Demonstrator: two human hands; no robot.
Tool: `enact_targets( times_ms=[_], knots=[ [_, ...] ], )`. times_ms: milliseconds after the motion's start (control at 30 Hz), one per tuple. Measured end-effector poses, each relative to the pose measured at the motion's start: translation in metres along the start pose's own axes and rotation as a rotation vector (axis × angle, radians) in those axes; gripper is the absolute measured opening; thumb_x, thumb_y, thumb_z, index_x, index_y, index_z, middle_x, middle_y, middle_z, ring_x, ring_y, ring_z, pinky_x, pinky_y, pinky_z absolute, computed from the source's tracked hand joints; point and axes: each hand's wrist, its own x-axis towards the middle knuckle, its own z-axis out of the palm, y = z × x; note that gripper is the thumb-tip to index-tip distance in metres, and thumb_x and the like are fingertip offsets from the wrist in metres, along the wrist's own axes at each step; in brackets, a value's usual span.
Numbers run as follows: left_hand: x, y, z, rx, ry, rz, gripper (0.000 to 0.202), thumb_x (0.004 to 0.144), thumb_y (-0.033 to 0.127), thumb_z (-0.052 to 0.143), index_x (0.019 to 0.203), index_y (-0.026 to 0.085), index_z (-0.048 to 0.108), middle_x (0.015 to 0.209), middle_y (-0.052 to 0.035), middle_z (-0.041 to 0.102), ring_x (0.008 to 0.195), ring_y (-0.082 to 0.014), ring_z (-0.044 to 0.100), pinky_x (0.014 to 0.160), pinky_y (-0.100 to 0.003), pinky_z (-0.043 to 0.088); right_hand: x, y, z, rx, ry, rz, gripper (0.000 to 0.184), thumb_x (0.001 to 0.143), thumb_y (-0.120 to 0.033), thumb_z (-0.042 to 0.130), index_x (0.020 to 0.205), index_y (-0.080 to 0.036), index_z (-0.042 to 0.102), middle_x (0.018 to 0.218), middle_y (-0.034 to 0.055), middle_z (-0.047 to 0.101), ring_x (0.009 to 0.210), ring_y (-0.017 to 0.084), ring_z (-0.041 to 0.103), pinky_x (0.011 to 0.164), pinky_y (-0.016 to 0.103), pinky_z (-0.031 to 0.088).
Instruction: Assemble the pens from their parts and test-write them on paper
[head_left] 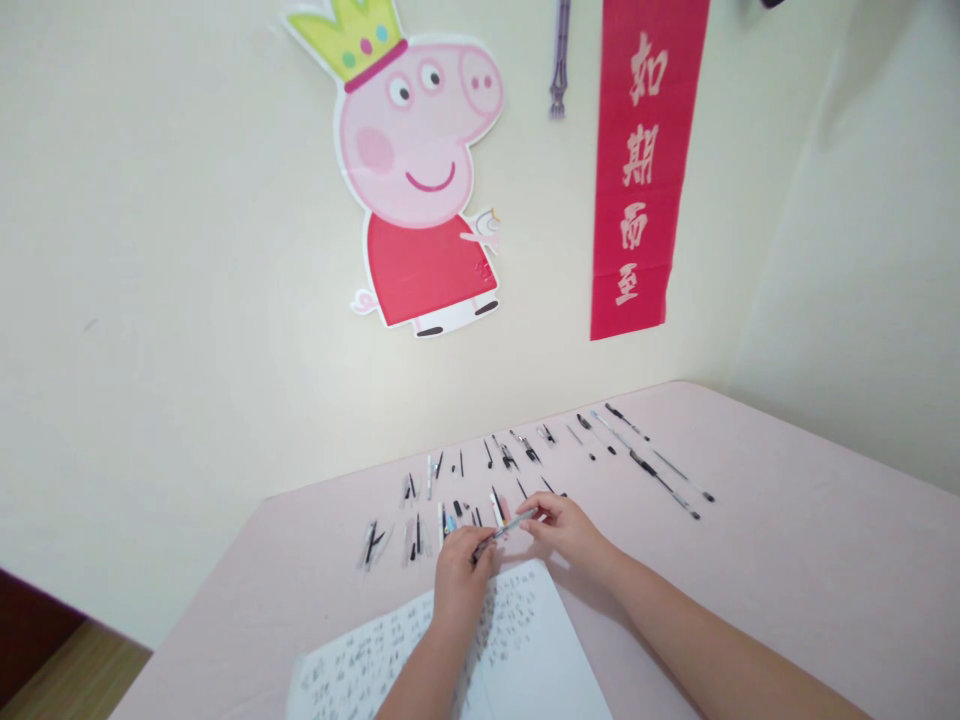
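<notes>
A slim pen (511, 525) with a clear barrel and a dark end is held slantwise above the table. My left hand (463, 562) is closed around its dark lower end. The fingertips of my right hand (564, 524) pinch its upper end. Beneath my wrists lies a white sheet of paper (559, 655) covered in handwriting, partly hidden by my left forearm. Just beyond my hands are several pen parts, among them a black cap (458, 508) and a white-and-red piece (496, 508).
Rows of pens and pen parts are spread over the pink tabletop (787, 560). Long pens (664, 482) lie at the right, and clear and black pieces (370, 545) at the left. Behind the table, the wall carries a cartoon pig cutout (431, 265) and a red banner (637, 230).
</notes>
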Motion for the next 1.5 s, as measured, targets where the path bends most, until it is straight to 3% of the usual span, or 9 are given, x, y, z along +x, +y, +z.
enact_targets(
  times_ms=[400,633,767,933,1100,1267,1500],
  knots=[
    [0.0,0.006,-0.004,0.042,0.027,0.068,0.02,0.075,0.017,0.052,0.086,0.02,0.068,0.082,-0.0065,0.067,0.082,-0.0222,0.059,0.074,-0.037,0.046,-0.002,-0.005,-0.001,-0.148,-0.029,-0.02,0.007,0.066,-0.024,0.063,0.064,-0.017,0.062,0.066,0.0022,0.062,0.063,0.015,0.055,0.057,0.025,0.042],
    [-0.001,0.008,-0.005,0.064,0.027,0.074,0.02,0.077,0.017,0.05,0.086,0.019,0.068,0.082,-0.0072,0.066,0.082,-0.0225,0.058,0.074,-0.038,0.045,-0.003,0.0,-0.002,-0.249,-0.021,-0.046,0.021,0.069,-0.033,0.062,0.058,-0.016,0.058,0.055,-0.0008,0.053,0.054,0.012,0.046,0.05,0.022,0.035],
    [-0.001,0.009,-0.005,0.072,-0.003,0.076,0.021,0.078,0.017,0.05,0.087,0.02,0.068,0.083,-0.0074,0.065,0.083,-0.0231,0.057,0.075,-0.039,0.045,-0.003,0.004,-0.002,-0.309,-0.05,-0.042,0.037,0.075,-0.042,0.056,0.049,-0.017,0.054,0.047,-0.0018,0.047,0.049,0.012,0.044,0.048,0.022,0.031],
    [-0.001,0.011,-0.005,0.041,0.019,0.06,0.02,0.078,0.019,0.05,0.086,0.02,0.068,0.081,-0.0075,0.065,0.082,-0.0229,0.057,0.075,-0.038,0.045,-0.004,0.007,-0.006,-0.283,-0.072,-0.013,0.047,0.083,-0.052,0.044,0.055,-0.016,0.059,0.054,0.0016,0.056,0.053,0.014,0.052,0.053,0.024,0.036],
    [-0.001,0.007,-0.005,0.039,0.039,-0.005,0.018,0.076,0.018,0.05,0.084,0.019,0.067,0.081,-0.0066,0.065,0.082,-0.0225,0.058,0.075,-0.037,0.044,-0.004,0.002,-0.012,-0.219,-0.036,-0.095,0.029,0.085,-0.042,0.044,0.076,-0.018,0.058,0.07,0.0011,0.058,0.064,0.014,0.053,0.058,0.023,0.038],
    [-0.001,0.005,-0.005,0.061,0.025,-0.004,0.019,0.075,0.017,0.05,0.084,0.019,0.067,0.081,-0.0063,0.065,0.082,-0.0223,0.058,0.075,-0.037,0.044,-0.004,0.0,-0.011,-0.257,-0.037,-0.104,0.007,0.079,-0.025,0.05,0.079,-0.019,0.054,0.076,0.0006,0.057,0.066,0.013,0.051,0.056,0.022,0.037],
    [-0.002,0.007,-0.005,0.095,0.033,0.057,0.019,0.077,0.016,0.051,0.085,0.019,0.067,0.08,-0.0062,0.065,0.081,-0.0217,0.059,0.074,-0.036,0.045,-0.005,0.0,-0.009,-0.362,-0.043,-0.128,0.015,0.082,-0.025,0.045,0.07,-0.019,0.051,0.067,-0.0007,0.051,0.063,0.013,0.047,0.056,0.023,0.033]
  ],
)
